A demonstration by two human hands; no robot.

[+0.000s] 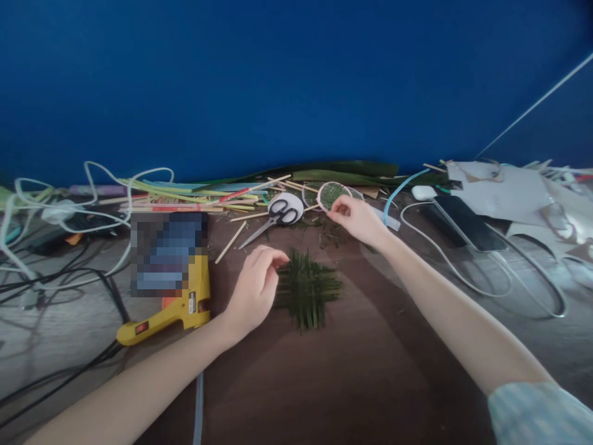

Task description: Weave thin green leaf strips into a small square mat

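A small mat of woven dark green leaf strips (309, 290) lies flat on the brown table, its strip ends sticking out on all sides. My left hand (254, 287) is at its upper left edge, fingers loosely bent, with a gap to the thumb. Farther back, my right hand (359, 219) is closed in a pinch at the near rim of a round, pale-rimmed thing (330, 193) with green showing inside. What the fingertips hold is hidden. Black-handled scissors (277, 216) lie half open between the hands, handles over a white round object (293, 201).
A yellow glue gun (194, 306) and a blurred-out dark screen (171, 253) are on the left, among tangled cables (88, 278). Sticks (231, 241) and long green leaves (315, 175) lie along the blue wall. A phone (470, 222), an earbud case (424, 193) and paper (500, 191) are right.
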